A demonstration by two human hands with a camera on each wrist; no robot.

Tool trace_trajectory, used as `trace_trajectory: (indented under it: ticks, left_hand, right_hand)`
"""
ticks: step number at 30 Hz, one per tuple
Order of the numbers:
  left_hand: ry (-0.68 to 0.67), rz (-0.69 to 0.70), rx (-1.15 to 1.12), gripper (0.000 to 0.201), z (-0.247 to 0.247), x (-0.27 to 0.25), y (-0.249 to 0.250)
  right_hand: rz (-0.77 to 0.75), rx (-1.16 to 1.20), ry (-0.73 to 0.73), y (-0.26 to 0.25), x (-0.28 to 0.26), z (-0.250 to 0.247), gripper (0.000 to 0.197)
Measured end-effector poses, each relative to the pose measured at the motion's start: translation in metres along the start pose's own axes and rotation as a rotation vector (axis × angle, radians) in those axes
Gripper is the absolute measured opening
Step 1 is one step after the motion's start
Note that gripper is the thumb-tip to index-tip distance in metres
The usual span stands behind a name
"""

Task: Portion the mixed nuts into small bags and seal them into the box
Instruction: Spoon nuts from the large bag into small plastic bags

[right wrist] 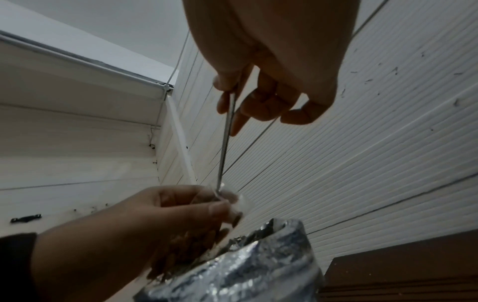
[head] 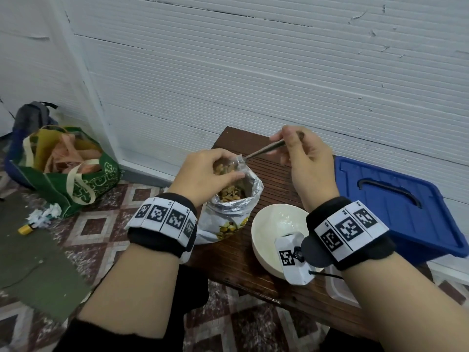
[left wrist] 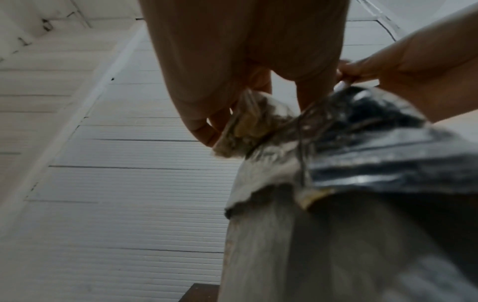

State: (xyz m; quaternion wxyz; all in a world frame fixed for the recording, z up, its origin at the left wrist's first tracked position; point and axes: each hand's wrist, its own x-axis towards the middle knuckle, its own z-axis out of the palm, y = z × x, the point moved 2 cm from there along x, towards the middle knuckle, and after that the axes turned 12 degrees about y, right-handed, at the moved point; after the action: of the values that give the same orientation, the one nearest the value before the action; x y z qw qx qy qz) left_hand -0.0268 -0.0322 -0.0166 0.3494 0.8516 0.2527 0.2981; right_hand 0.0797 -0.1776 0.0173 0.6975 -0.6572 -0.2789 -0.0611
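Observation:
A foil-lined nut bag [head: 234,207] stands open on the dark wooden table [head: 228,255], with mixed nuts [head: 229,194] showing inside. Above its mouth my left hand [head: 203,174] pinches a small clear bag [head: 232,166] partly filled with nuts; the small clear bag [left wrist: 248,122] also shows close up in the left wrist view. My right hand [head: 302,153] grips a metal spoon [head: 264,149] by its handle. The spoon [right wrist: 225,143] points down, its tip at the small bag's [right wrist: 232,200] opening.
A white bowl [head: 276,229] sits on the table right of the nut bag. A blue lidded box [head: 396,204] stands further right, and a clear container [head: 340,288] lies at the table's near right. A green shopping bag [head: 66,168] is on the floor at left.

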Motion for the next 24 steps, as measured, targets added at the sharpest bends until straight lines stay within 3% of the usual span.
trace_trajectory:
  ticks: [3, 7, 9, 11, 14, 17, 20, 24]
  left_hand:
    - [0.056, -0.055, -0.039, 0.029, -0.004, 0.001, -0.004]
    - [0.121, -0.105, -0.075, 0.028, -0.01, 0.001, -0.013]
    - [0.111, -0.121, -0.096, 0.028, -0.01, 0.0, -0.015]
    - [0.077, -0.127, -0.092, 0.029, -0.009, 0.0, -0.017]
    - [0.047, -0.106, -0.046, 0.028, -0.007, 0.0, -0.018]
    - [0.041, -0.082, 0.003, 0.029, -0.006, 0.0, -0.016]
    - [0.038, -0.062, 0.033, 0.034, -0.006, 0.001, -0.018]
    - [0.044, -0.067, 0.045, 0.034, -0.006, 0.002, -0.02]
  right_hand:
    - [-0.085, 0.031, 0.102, -0.003, 0.0, -0.007, 0.026]
    - [-0.048, 0.05, 0.349, -0.003, 0.002, -0.019, 0.03]
    - [-0.001, 0.015, 0.388, 0.002, 0.001, -0.021, 0.031]
    - [0.018, -0.079, 0.331, 0.012, -0.001, -0.019, 0.032]
    - [-0.016, -0.239, 0.104, 0.025, -0.013, -0.009, 0.027]
    - [-0.195, -0.371, -0.089, 0.036, -0.026, 0.002, 0.021]
    - [-0.361, -0.539, -0.268, 0.044, -0.039, 0.015, 0.035]
    - [-0.288, -0.487, -0.215, 0.045, -0.041, 0.019, 0.032]
